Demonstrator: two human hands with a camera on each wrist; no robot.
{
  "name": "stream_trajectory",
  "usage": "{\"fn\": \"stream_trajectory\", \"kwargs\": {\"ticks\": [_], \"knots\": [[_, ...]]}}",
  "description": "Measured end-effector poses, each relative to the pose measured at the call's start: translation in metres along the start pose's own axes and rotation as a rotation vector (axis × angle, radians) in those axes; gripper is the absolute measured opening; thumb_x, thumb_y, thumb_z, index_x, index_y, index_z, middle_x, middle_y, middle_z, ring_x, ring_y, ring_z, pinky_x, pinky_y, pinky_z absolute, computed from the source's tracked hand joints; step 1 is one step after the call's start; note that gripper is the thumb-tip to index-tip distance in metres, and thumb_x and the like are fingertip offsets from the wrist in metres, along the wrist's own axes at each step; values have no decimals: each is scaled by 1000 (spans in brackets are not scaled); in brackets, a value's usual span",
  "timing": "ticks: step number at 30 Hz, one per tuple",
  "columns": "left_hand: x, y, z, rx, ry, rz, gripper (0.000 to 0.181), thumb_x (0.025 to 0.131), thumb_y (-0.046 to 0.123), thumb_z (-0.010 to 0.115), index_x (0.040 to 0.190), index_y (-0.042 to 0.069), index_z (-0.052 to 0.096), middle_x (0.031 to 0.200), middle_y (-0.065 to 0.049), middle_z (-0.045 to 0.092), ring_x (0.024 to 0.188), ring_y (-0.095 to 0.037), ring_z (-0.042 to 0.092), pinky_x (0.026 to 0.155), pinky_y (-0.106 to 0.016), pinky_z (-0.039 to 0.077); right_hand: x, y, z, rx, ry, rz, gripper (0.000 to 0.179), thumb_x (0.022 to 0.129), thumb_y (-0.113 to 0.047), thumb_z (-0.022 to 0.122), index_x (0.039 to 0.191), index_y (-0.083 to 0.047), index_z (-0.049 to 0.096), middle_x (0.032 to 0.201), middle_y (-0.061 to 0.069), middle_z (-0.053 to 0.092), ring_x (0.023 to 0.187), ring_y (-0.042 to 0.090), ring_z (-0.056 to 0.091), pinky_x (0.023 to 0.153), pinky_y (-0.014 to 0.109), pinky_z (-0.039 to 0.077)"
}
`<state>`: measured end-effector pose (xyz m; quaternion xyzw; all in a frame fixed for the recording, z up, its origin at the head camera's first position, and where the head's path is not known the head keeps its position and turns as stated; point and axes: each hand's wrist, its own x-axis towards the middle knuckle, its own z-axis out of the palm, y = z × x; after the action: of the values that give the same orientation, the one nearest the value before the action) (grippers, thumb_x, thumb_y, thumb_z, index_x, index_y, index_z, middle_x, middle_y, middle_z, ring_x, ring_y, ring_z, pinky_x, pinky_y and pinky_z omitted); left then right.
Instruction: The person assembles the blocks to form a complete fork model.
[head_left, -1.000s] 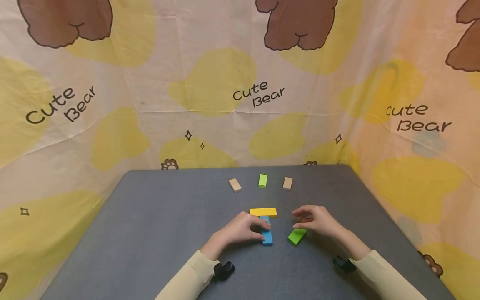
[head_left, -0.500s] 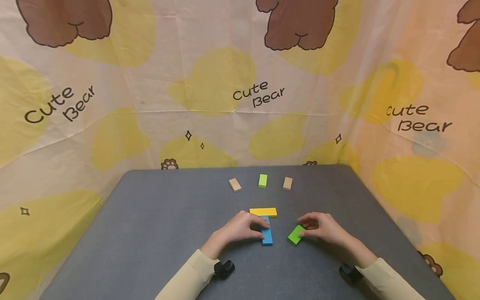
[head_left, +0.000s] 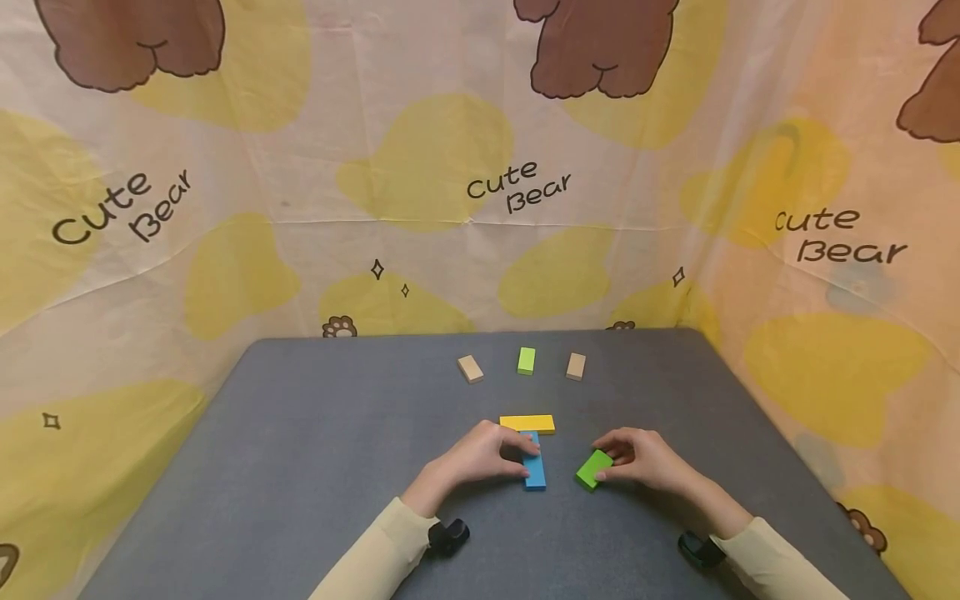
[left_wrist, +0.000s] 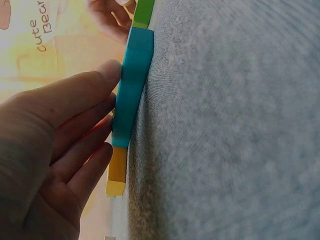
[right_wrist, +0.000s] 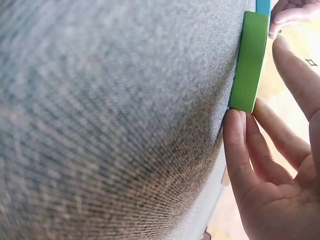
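A blue block (head_left: 534, 472) lies lengthwise on the grey table, its far end against a yellow block (head_left: 527, 424) set crosswise. My left hand (head_left: 480, 457) rests thumb and fingertips along the blue block's upper face, as the left wrist view shows. To the right, a green block (head_left: 592, 471) lies at a slant, apart from the blue one. At its far end are the fingertips of my right hand (head_left: 648, 457). In the right wrist view the thumb (right_wrist: 292, 65) hovers beside the green block (right_wrist: 249, 62), with a gap between them.
Farther back on the table (head_left: 360, 400) lie a tan block (head_left: 470, 368), a light green block (head_left: 527, 361) and another tan block (head_left: 576, 367), in a spaced row. A bear-printed curtain (head_left: 420, 167) hangs behind the table and along its sides.
My right hand has come down and slightly nearer to me, bringing its thumb over the green block and its fingers to the far end. The left hand stays on the blue block.
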<state>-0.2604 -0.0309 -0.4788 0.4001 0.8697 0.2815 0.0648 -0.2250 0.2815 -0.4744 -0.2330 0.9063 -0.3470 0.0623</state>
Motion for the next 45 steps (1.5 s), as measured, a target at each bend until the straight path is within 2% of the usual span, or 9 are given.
{"fn": "stream_trajectory", "kwargs": {"ticks": [11,17,22,34,37,45], "knots": [[0,-1,0,4,1,0,32,81,32,77,112,30,73,118,14,71,118,0,62,101,-22,50,2,-1,3,15,-8,-12,51,76,-38,80,114,-6,68,105,9,69,86,6,65,74,20,58],[0,-1,0,6,-1,7,32,81,32,77,112,30,73,118,14,70,118,0,62,101,-23,50,2,-3,6,10,-1,-22,53,74,-39,81,115,-7,68,104,8,69,85,3,63,72,20,57],[1,-1,0,5,-2,7,32,81,32,77,113,30,72,119,14,70,118,0,62,101,-23,50,4,-6,7,-16,-7,-32,55,74,-40,82,116,-9,67,107,7,69,88,8,63,73,20,55],[1,-2,0,12,-5,8,32,81,32,77,113,29,72,120,13,70,119,0,61,102,-23,49,5,-6,11,-30,-24,-3,59,72,-41,82,120,-11,65,115,4,67,94,5,61,78,18,55],[0,-2,0,10,-5,8,32,81,32,77,113,28,72,120,13,70,119,0,61,103,-23,49,6,-6,12,-2,-37,-1,61,73,-39,83,123,-9,64,119,8,66,98,9,63,82,19,57],[-1,-1,-1,0,-6,6,32,81,31,77,113,28,72,120,13,70,120,0,61,103,-23,49,7,-6,12,110,-62,11,66,72,-32,84,126,-2,60,127,17,63,112,32,64,89,29,57]]}}
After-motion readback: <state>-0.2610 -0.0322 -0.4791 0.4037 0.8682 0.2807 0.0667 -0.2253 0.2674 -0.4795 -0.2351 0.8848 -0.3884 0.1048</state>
